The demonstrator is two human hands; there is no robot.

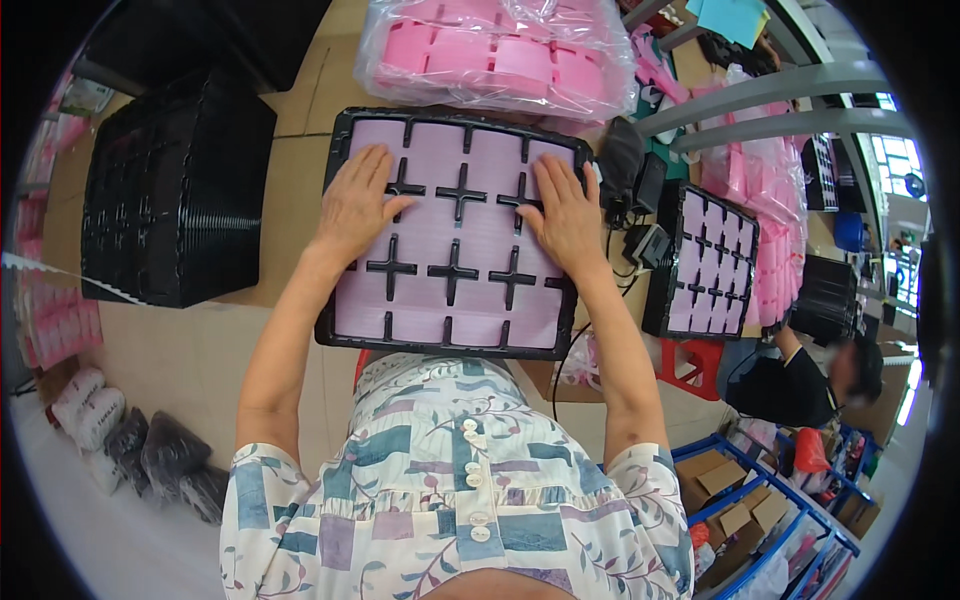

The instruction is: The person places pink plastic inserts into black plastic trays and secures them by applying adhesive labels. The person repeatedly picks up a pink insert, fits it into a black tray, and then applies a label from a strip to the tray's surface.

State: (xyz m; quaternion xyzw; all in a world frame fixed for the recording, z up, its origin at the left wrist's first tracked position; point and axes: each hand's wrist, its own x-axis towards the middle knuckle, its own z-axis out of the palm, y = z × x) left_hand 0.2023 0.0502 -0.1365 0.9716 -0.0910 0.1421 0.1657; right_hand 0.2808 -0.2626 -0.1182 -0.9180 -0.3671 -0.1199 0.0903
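Note:
A black plastic tray (322, 290) lies in front of me, near my body. Over it is a pale pink-purple foam-like sheet (430, 215), with the tray's black cross-shaped dividers (453, 272) standing through it. My left hand (362, 205) rests flat on the sheet's upper left part, fingers extended. On the upper right part lies my right hand (568, 215), palm down, its fingertips near the tray's far right edge. Neither hand grips anything.
A tall stack of black trays (180, 190) stands to the left. Behind my tray is a clear bag of pink foam pieces (495, 60). To the right are black adapters with cables (645, 245) and another filled tray (710, 262). A person in dark clothes (790, 385) is farther right.

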